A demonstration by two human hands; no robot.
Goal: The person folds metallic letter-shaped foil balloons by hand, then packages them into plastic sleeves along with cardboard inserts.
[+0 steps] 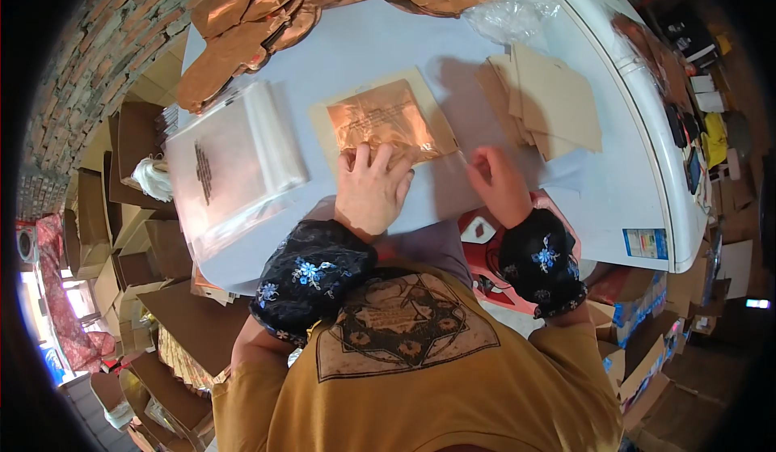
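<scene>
A shiny copper-coloured foil packet [384, 116] with dark printing lies on a beige cardboard sheet [427, 96] in the middle of the table. My left hand [373, 189] rests on the packet's near edge, its fingers spread and holding nothing. Just right of the cardboard's near corner is my right hand [501, 185], fingers loosely bent and thumb apart, with nothing visible in it. To the left lies a stack of clear plastic bags [234, 165] with black print. Several beige cardboard sheets [558, 100] are piled loosely on the right.
Copper foil pieces [275, 19] are heaped along the table's far side, beside crumpled clear plastic [517, 15]. A bundle of white string [152, 179] hangs at the left. Open cardboard boxes [190, 323] stand on the floor. A red stool [493, 270] is below the table [610, 226].
</scene>
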